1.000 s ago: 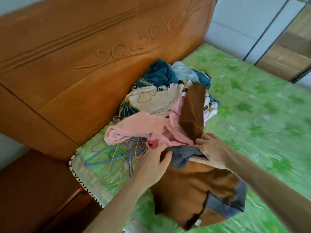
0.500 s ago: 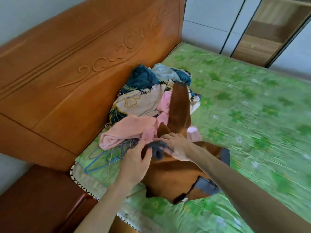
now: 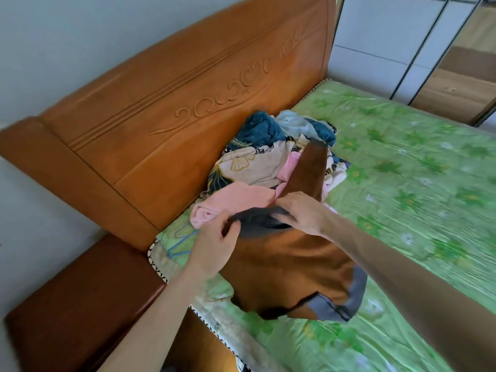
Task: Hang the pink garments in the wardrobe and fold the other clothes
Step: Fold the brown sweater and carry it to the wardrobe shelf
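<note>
- Folding step — left hand (image 3: 214,247) and right hand (image 3: 303,213) both pinch the brown shirt's (image 3: 290,267) grey collar (image 3: 257,222), fingers curled.
- Next: spread it flat on the bed (image 3: 418,183).

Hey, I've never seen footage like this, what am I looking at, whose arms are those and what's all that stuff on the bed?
There is no machine here. A person wears a camera on the head, so the one picture looks forward and down at that person's own bare arms. The left hand and the right hand both grip the grey collar of a brown garment, which hangs from them over the bed with its green flowered sheet. Behind it, against the wooden headboard, lies a pile of clothes: a pink garment, a cream patterned cloth and dark teal cloth. Some wire hangers lie beside the pile, partly hidden by the left hand. At the far right stands a wardrobe.
</note>
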Motion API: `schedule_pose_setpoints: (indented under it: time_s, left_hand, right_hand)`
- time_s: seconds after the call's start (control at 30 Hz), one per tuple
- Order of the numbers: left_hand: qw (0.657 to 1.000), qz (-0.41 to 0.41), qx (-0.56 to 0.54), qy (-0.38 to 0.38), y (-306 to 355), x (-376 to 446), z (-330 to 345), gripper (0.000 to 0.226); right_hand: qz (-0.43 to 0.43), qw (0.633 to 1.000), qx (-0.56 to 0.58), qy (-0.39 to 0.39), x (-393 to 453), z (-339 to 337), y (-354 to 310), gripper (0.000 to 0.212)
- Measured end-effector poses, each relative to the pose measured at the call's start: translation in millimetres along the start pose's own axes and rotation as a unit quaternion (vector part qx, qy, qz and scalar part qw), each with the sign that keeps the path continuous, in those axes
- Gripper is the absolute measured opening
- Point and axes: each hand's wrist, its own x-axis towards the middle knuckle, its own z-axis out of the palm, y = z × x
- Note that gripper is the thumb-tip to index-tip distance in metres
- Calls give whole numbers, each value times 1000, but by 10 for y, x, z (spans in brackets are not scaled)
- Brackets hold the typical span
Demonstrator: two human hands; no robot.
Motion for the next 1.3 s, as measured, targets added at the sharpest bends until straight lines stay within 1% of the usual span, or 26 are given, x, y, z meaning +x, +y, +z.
schedule_pose_setpoints:
  time_s: [0.07,0.1,0.17,0.23,0.43,0.53,0.6,0.67,0.77,0.8,0.9,1.0,1.1,1.17,1.3]
  left_hand:
    - [999,31,7,14,181,4,-140,15]
    - [999,45,8,15,281,11,-209,17]
    - [997,70,12,11,527,11,-345,33]
    - [995,91,27,5,785,15,-452,33]
    - [978,184,91,26,1594,148,-706,21]
    - [967,222,122,36,2023,207,-753,20]
    - [958,248,140,45,2333,231,-791,21]
    - [950,275,138,50,2615,257,-830,24]
    - [940,314,120,53,2952,311,-818,32]
    - [938,324,110,54,3037,337,-790,32]
    - [937,342,50,57,3253,408,-655,27]
    - [935,348,-21,58,3457,437,-477,29]
    - [930,355,-76,54,3638,459,-300,28]
    - [927,360,-97,51,3741,488,-184,28]
    - [915,375,-141,45,3881,588,54,25]
  right_hand:
    - [9,998,47,28,-103,-229,-39,22]
    - [5,997,55,51,-162,-339,-52,26]
    - [-3,995,49,90,-303,-558,-85,34]
    - [-9,993,31,110,-438,-756,-99,37]
    - [-34,983,1,178,-922,-1491,-124,30]
    - [-27,979,-6,203,-1157,-1832,-129,34]
    - [-14,975,12,219,-1315,-2039,-159,33]
    - [7,971,57,232,-1468,-2250,-177,33]
    - [48,952,155,260,-1716,-2572,-209,44]
    - [54,944,185,269,-1808,-2667,-214,45]
    - [65,930,224,283,-2079,-2862,-181,37]
    - [81,921,248,291,-2299,-2939,-124,40]
    - [89,910,285,288,-2514,-2966,-95,29]
    - [107,917,264,278,-2671,-2941,-58,27]
    - [184,932,197,243,-2999,-2895,122,41]
